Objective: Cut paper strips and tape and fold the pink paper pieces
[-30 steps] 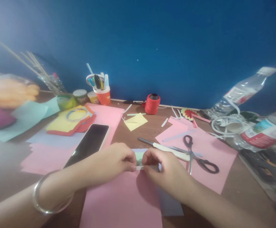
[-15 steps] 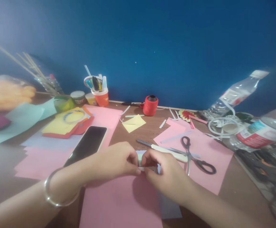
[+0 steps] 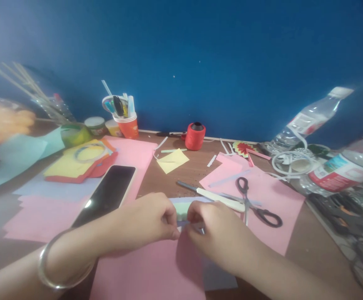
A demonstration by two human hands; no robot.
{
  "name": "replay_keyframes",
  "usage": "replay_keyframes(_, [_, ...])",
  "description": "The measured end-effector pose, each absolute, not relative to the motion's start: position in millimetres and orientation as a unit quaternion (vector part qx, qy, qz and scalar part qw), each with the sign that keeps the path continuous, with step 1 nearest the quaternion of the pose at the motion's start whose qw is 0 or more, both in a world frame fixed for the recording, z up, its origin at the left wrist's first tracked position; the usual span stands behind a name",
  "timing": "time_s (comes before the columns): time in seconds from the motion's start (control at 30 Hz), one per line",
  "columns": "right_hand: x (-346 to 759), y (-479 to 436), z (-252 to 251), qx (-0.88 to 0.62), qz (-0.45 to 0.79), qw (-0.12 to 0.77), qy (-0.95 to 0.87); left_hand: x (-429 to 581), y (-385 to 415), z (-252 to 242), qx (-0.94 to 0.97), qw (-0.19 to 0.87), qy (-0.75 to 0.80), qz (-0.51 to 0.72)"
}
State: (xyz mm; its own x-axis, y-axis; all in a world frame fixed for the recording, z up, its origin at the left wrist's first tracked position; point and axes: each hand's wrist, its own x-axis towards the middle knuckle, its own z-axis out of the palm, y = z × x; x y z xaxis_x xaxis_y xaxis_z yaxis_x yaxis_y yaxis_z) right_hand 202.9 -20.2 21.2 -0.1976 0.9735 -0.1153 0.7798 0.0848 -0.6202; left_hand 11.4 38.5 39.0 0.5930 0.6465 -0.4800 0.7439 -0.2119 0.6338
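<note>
Fingers (image 3: 172, 231) of both hands pinched shut on a pale paper strip (image 3: 179, 228), above the near pink sheet (image 3: 150, 271).
Left hand (image 3: 152, 216) (bangle (image 3: 42, 268) on wrist) and right hand (image 3: 222, 231) nearly meet; strip mostly hidden by fingertips, only a pale bit shows, so can't tell its full shape. Lavender sheet (image 3: 220, 278) sticks out from under the pink at right. Just beyond fingertips: pale green paper (image 3: 182, 210). Phone (image 3: 109, 191) left of left hand, face up. Scissors (image 3: 268, 217) right of right hand, open, overlapping a white-handled tool (image 3: 215, 197). Farther: yellow square (image 3: 173, 161), red spool (image 3: 195, 137), orange pen cup (image 3: 128, 128) near the blue wall (image 3: 200, 62).
</note>
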Motion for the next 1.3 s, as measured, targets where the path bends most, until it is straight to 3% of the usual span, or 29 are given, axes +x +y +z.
replay_keyframes(0.33, [202.2,-13.0,35.0,-0.596,0.3,0.202,-0.717,4.9,42.9,46.5,0.764,0.427,0.479,-0.063])
replay_keyframes(0.8, [204.0,-6.2,27.2,-0.586,0.419,0.269,-0.639,2.1,45.9,50.1,0.74,0.423,0.521,-0.047])
replay_keyframes(1.3, [202.5,-7.6,28.4,-0.605,0.431,0.261,-0.616,5.9,47.2,53.4,0.745,0.458,0.48,-0.063])
